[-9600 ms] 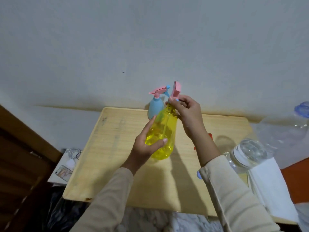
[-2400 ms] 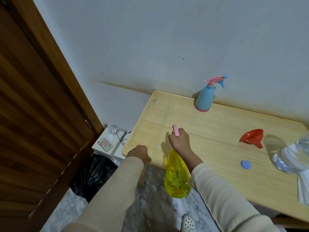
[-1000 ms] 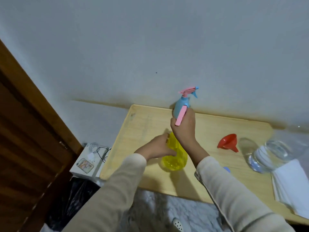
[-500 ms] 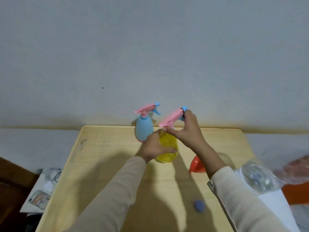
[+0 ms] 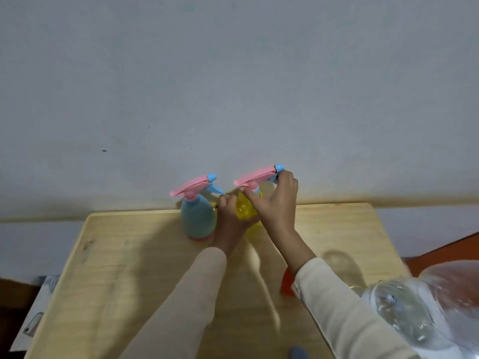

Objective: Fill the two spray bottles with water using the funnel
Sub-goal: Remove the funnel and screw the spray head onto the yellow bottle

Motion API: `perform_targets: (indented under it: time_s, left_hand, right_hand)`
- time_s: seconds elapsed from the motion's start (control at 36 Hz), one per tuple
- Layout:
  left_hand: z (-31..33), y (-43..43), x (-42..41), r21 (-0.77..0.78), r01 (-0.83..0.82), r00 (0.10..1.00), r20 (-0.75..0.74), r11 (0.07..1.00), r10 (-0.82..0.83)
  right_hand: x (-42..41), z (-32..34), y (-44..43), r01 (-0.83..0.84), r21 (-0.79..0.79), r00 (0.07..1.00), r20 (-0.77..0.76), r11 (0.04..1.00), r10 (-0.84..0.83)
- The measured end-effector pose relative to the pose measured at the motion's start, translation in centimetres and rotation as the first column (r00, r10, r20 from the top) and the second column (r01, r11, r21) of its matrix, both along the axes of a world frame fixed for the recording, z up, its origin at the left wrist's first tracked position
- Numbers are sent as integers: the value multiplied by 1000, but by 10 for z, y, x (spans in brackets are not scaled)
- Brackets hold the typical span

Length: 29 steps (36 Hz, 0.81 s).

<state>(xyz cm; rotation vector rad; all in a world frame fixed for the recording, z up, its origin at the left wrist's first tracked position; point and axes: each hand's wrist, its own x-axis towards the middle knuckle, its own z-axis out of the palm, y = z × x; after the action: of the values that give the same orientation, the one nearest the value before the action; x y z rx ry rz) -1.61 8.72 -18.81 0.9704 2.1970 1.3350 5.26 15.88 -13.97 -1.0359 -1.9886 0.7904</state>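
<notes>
Bench (image 5: 129, 268), far edge: blue spray bottle (image 5: 198, 218) upright, yellow spray bottle (image 5: 245, 211) just right of it. We record our left hand (image 5: 230, 226) wrapped round the yellow body and our right hand (image 5: 276, 203) gripping its pink sprayer head (image 5: 255, 177). Red funnel (image 5: 286, 283) is partly hidden by the right sleeve (image 5: 337, 307).

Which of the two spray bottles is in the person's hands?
The yellow bottle: the left hand holds its body, the right hand its pink spray head. The blue bottle beside it stands on the table in no grip.
</notes>
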Motion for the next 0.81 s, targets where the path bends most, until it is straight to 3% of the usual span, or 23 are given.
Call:
perform_targets:
  time_s: [0.11, 0.22, 0.44, 0.67, 0.81]
  left_hand:
    - [-5, 11, -9, -141, 70, 997, -31, 988, -75]
    - [-5, 2, 1, 19, -65, 994, 84, 998, 63]
    - [-5, 0, 15, 274, -86, 996, 35, 958, 79]
    - [-10, -58, 30, 244, -100, 991, -65, 965, 119]
    - [-12, -99, 12, 222, -263, 943, -146, 939, 299]
  right_hand:
    - [-1, 1, 4, -22, 9, 1000, 22, 1000, 21]
    - [4, -3, 2, -55, -22, 998, 8, 998, 56]
    - [12, -5, -3, -107, -72, 994, -31, 992, 105]
    - [29, -5, -36, 6, 29, 989, -148, 1000, -1]
    - [17, -19, -69, -91, 18, 987, -133, 996, 92]
